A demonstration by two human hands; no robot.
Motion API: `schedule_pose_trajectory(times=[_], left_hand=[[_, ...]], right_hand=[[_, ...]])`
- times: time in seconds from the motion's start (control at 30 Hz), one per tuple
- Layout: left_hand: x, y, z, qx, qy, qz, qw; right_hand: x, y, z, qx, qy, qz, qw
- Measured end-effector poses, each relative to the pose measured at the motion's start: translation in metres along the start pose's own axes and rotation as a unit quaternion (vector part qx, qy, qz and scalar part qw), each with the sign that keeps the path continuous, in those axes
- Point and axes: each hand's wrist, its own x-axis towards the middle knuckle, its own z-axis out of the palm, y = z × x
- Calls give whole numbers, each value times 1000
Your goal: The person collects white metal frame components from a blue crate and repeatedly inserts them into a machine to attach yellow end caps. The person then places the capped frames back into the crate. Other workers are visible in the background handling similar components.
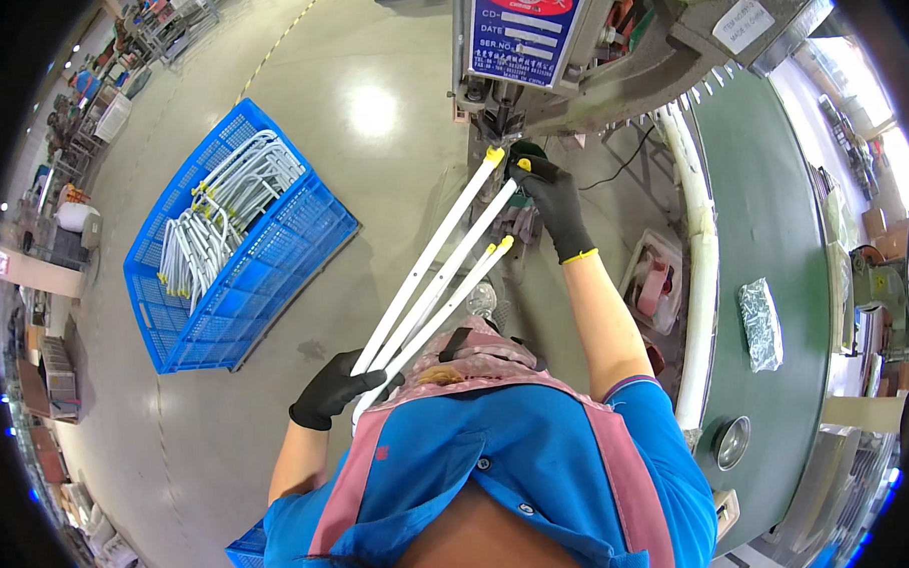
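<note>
Several white metal tubes with yellow end caps run slantwise in front of me, from my lap up to a riveting-type machine. My left hand, in a black glove, is closed around their lower ends. My right hand, also in a black glove with a yellow cuff edge, grips one tube near its yellow-capped upper end, just below the machine's head. Another tube's yellow cap lies close to the machine's tool. My right fingertips are partly hidden by dark glove and machine parts.
A blue plastic crate holding bent white tube frames stands on the floor to the left. On the right runs a green work surface with a silvery packet and a round metal bowl. A pale tray holds pinkish-red items.
</note>
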Motion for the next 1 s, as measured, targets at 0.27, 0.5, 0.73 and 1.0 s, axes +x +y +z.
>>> schedule_pose_trajectory(times=[0.27, 0.5, 0.73, 1.0], left_hand=[[-13, -1, 7, -20, 60, -22, 998], [-3, -19, 12, -8, 89, -12, 996], [-13, -12, 16, -13, 68, -41, 997], [-17, -5, 16, -35, 48, -32, 998]], right_hand=[[13, -19, 23, 110, -46, -1, 993], [19, -16, 32, 76, -57, 2, 995], [18, -9, 27, 31, -70, 29, 997], [7, -10, 28, -110, -98, 32, 989]])
